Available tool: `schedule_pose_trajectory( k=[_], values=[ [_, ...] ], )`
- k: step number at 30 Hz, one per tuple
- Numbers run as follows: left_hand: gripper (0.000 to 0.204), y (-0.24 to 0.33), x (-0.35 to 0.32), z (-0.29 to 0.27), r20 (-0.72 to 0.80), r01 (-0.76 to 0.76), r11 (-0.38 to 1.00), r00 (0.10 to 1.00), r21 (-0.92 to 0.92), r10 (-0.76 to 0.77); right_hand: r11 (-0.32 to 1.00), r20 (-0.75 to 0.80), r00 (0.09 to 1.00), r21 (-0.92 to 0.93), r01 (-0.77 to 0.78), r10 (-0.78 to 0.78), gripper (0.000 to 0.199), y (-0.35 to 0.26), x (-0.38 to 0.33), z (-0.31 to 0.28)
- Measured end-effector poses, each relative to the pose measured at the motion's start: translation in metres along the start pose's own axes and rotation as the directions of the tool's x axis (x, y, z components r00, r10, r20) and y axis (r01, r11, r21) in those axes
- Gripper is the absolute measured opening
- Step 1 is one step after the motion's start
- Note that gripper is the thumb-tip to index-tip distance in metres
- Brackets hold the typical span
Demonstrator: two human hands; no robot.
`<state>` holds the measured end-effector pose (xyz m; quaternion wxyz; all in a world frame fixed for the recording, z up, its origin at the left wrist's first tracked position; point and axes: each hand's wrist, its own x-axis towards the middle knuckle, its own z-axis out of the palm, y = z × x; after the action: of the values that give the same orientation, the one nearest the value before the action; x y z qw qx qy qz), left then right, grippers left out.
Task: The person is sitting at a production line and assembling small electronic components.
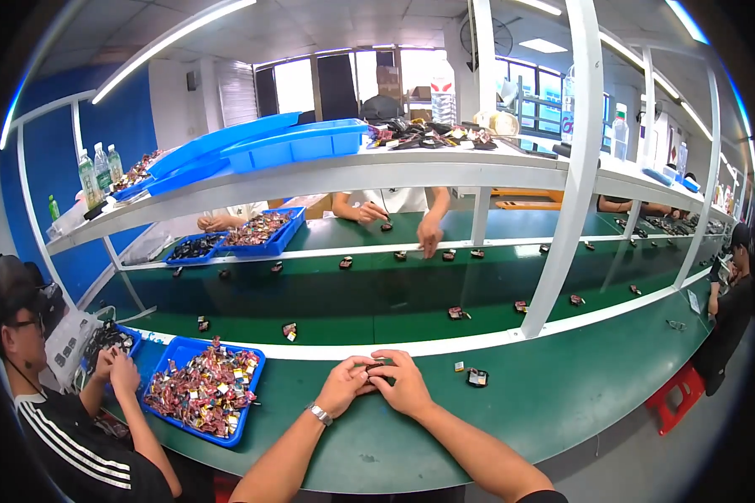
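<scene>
Over the green bench, my left hand (342, 387) and my right hand (404, 389) meet with fingertips closed on a small dark part (376, 367). Fingers cover most of it, so its exact kind cannot be made out. Just right of my right hand lies a small black casing (477, 378) with a pale label, and beside it a tiny yellow-and-white piece (459, 366). To the left of my left hand stands a blue tray (256, 381) heaped with small parts with reddish wires (201, 390).
Beyond the bench runs a green conveyor belt (411, 293) carrying several small black parts. A white upright post (570, 184) and an overhead shelf (445, 172) frame it. A person (75, 436) works close on the left; other people's hands (430, 230) show across the belt.
</scene>
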<state>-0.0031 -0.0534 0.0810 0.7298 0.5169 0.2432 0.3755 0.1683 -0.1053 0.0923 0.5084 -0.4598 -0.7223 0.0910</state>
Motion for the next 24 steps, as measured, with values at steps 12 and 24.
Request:
schedule_pose_trajectory(
  k=[12,24],
  values=[
    [0.024,0.001,0.001,-0.002,0.008,-0.015,1.0,1.0,-0.015,0.015,0.999,-0.013,1.0,0.05,0.015,-0.014,0.017,-0.005,0.001,0.003],
    [0.025,0.0,-0.002,0.002,-0.046,-0.027,1.0,0.999,0.007,0.027,0.999,0.0,1.0,0.03,-0.012,0.012,0.017,-0.002,-0.004,0.005]
  ],
)
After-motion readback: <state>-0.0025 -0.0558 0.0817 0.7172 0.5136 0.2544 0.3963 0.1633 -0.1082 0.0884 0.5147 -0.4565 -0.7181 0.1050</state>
